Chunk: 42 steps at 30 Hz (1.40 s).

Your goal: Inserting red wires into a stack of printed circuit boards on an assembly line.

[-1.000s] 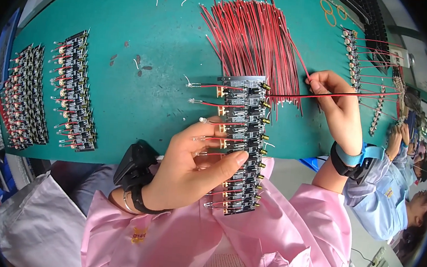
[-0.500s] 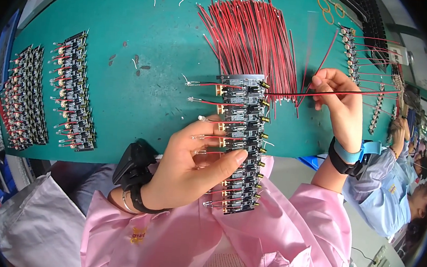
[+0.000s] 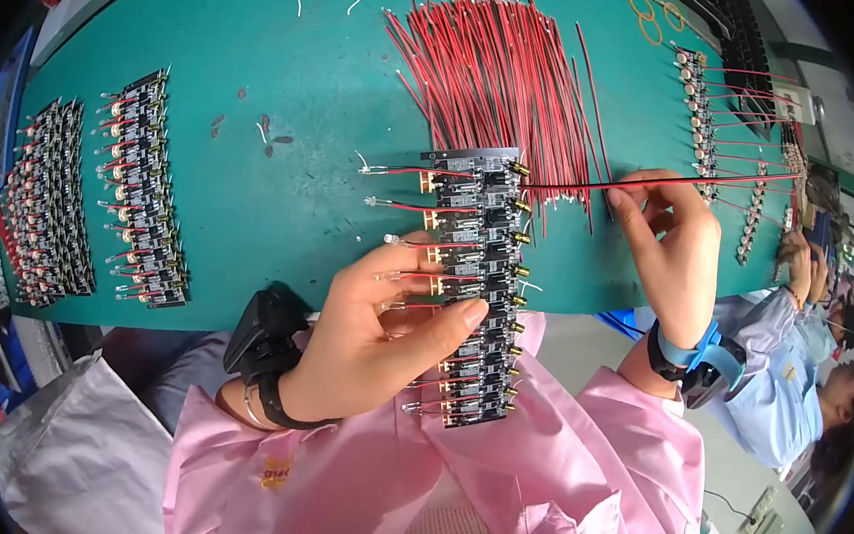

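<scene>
My left hand (image 3: 382, 334) grips a long panel of small black circuit boards (image 3: 477, 271), thumb on its face and fingers behind. Short red-and-black leads with clear-tipped parts stick out of its left side, brass-coloured parts out of its right. From the panel's upper right corner a long red-and-black wire (image 3: 725, 180) runs right, across my right hand (image 3: 675, 241). That hand's thumb and forefinger are pinched together at the wire. A separate wire (image 3: 593, 99) lies on the mat, its lower end close to those fingertips.
A big bundle of red-and-black wires (image 3: 492, 71) covers the mat (image 3: 293, 56) beyond the panel. Stacked board panels (image 3: 143, 184) stand at left. More wired panels (image 3: 695, 107) and rubber bands (image 3: 647, 23) lie at right. Another person (image 3: 779, 385) works at the far right.
My right hand has moved down, its fingers lower around the wire. The upright wire by its fingertips now lies further left, against the bundle's right side. My left hand keeps its hold.
</scene>
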Each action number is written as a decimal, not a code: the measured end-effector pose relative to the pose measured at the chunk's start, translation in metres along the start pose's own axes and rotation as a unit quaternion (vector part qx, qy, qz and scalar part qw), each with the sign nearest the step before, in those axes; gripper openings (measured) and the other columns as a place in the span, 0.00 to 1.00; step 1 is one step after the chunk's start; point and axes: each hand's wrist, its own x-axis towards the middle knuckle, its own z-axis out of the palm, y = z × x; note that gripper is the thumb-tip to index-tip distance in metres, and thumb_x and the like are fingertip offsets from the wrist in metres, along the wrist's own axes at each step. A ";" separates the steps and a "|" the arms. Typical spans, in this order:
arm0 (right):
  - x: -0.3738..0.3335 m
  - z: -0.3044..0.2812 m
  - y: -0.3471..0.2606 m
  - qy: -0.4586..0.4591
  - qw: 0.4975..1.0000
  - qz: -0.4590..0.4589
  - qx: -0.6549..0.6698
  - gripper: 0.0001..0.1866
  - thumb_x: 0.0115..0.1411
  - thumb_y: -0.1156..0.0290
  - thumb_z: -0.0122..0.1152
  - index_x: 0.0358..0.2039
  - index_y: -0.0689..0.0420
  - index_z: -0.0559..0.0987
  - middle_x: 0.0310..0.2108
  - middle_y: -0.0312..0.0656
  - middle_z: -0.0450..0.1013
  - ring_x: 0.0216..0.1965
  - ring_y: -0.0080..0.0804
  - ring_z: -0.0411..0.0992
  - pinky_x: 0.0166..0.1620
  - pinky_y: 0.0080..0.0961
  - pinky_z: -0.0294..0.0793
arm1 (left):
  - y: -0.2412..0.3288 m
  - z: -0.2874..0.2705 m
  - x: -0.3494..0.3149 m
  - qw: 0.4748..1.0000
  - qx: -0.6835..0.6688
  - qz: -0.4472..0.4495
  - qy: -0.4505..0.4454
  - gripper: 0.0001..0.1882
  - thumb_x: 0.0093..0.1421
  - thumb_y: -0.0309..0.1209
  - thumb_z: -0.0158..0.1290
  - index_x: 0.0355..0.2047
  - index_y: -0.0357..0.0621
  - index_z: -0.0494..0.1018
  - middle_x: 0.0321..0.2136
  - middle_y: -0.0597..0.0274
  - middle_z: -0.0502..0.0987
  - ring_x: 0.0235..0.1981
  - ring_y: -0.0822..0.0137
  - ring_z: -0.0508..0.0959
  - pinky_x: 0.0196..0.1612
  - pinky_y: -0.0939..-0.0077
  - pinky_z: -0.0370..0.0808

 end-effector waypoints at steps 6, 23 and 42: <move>-0.005 0.004 0.001 -0.033 0.995 -0.050 -0.084 0.08 0.49 0.76 0.57 0.29 0.64 0.71 0.23 0.40 0.68 0.22 0.20 0.63 0.26 0.17 0.63 | -0.003 0.001 0.001 1.000 0.007 0.021 -0.002 0.16 0.52 0.22 0.52 0.42 0.35 0.65 0.36 0.61 0.71 0.35 0.76 0.72 0.34 0.86 0.72; -0.011 0.011 -0.009 -0.096 0.817 0.044 0.567 0.08 0.55 0.73 0.47 0.33 0.63 0.66 0.27 0.39 0.64 0.25 0.21 0.61 0.24 0.15 0.62 | -0.002 0.004 0.002 1.000 0.001 0.016 0.001 0.16 0.52 0.23 0.52 0.41 0.35 0.65 0.36 0.63 0.71 0.35 0.76 0.72 0.35 0.85 0.72; -0.017 0.035 -0.041 0.016 0.847 -0.046 0.529 0.04 0.53 0.77 0.50 0.29 0.64 0.67 0.24 0.43 0.67 0.21 0.23 0.63 0.23 0.18 0.63 | -0.002 0.005 0.001 1.000 -0.011 -0.013 -0.007 0.15 0.52 0.23 0.52 0.41 0.36 0.66 0.35 0.63 0.71 0.35 0.77 0.73 0.35 0.86 0.71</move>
